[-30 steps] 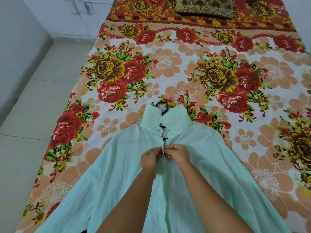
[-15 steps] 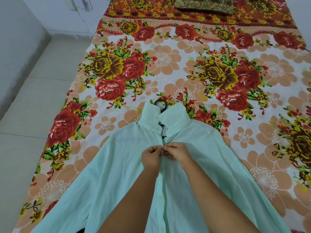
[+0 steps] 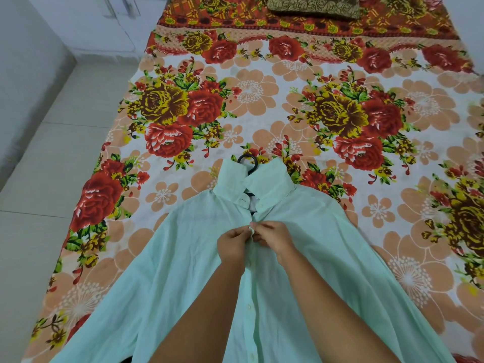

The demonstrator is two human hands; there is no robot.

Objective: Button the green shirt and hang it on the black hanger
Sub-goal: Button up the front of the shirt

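Note:
The pale green shirt (image 3: 167, 279) lies face up on the bed, collar toward the far side. A black hanger (image 3: 248, 160) is inside it; only its hook shows above the collar, and a bit of it in the neck opening. My left hand (image 3: 233, 244) and my right hand (image 3: 272, 238) meet at the shirt's front placket just below the collar, each pinching one edge of the fabric at a button. Buttons lower down the placket look fastened. The collar gap stands open.
The bed is covered by a floral sheet (image 3: 340, 113) in red, orange and yellow. A brown patterned pillow (image 3: 314, 6) lies at the far end. Pale floor tiles (image 3: 52, 153) run along the bed's left side.
Both hands stay at the same upper button, fingers shifting slightly. The camera has tipped down a little, so the shirt sits a bit higher in view.

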